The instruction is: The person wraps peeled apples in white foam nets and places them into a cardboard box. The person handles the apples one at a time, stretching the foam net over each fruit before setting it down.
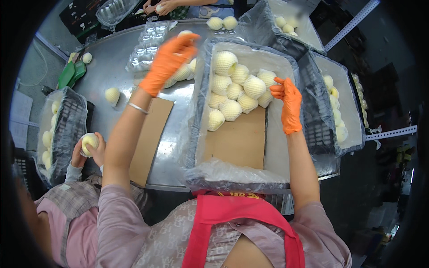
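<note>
My left hand (171,62), in an orange glove and blurred, is over the metal table above a few net-sleeved fruits (181,72). A pale fruit (185,32) shows just beyond its fingers; whether the hand touches it is unclear. My right hand (289,104), also gloved in orange, is over the right side of a plastic-lined crate (277,167), fingers partly curled with nothing seen in them. Its fingertips are beside a pale yellow fruit in a foam net (267,78). Several such fruits lie at the crate's far left, on a cardboard sheet (236,144).
A cardboard piece (152,140) lies left of the crate, with clear plastic trays (145,47) beyond. Lined crates of fruit stand at right (352,100) and left (62,124). A co-worker's hands (95,150) hold a fruit at left; another person's hands (164,7) are across the table.
</note>
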### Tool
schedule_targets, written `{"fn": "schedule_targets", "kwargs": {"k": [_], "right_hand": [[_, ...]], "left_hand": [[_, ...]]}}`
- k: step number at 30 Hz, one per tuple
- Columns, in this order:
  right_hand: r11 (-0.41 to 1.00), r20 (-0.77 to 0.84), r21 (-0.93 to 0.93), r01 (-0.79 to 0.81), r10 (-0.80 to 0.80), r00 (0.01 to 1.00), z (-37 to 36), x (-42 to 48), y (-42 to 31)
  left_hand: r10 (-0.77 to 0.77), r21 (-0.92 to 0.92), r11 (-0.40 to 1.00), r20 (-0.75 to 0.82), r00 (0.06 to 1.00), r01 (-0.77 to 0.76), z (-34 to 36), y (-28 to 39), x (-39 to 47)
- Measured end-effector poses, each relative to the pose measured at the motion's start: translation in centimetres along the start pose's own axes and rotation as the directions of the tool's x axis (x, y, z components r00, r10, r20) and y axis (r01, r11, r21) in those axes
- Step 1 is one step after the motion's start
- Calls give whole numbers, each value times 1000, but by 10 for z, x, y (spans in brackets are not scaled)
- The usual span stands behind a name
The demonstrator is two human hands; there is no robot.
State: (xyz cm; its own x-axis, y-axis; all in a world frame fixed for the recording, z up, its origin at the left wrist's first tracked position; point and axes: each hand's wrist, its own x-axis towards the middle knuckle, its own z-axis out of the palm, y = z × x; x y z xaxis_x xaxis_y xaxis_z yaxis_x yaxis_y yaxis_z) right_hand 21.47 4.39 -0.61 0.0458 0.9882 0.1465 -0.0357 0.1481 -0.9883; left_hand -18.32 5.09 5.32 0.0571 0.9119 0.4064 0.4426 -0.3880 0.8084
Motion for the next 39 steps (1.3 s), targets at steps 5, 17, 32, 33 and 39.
{"fn": "schedule_targets", "kwargs": {"k": [5, 17, 32, 33, 39], "right_hand": [[990, 2, 139, 32, -32, 999, -3, 4, -1], [992, -138, 127, 22, -4, 990, -8, 17, 19], [999, 132, 23, 36, -39, 990, 28, -27, -28], [994, 122, 20, 105, -107, 987, 34, -30, -29], [993, 24, 26, 119, -119, 993, 36, -37, -31]], "left_hand": [[37, 400, 855, 588, 808, -330, 158, 66, 10], [25, 629, 662, 525, 851, -407, 258, 4, 15], [-139, -569, 805, 98, 985, 170, 188, 132, -67], [-162, -611, 773, 74, 984, 173, 187, 133, -72], [-283, -763, 607, 54, 958, 222, 194, 107, -66]]}}
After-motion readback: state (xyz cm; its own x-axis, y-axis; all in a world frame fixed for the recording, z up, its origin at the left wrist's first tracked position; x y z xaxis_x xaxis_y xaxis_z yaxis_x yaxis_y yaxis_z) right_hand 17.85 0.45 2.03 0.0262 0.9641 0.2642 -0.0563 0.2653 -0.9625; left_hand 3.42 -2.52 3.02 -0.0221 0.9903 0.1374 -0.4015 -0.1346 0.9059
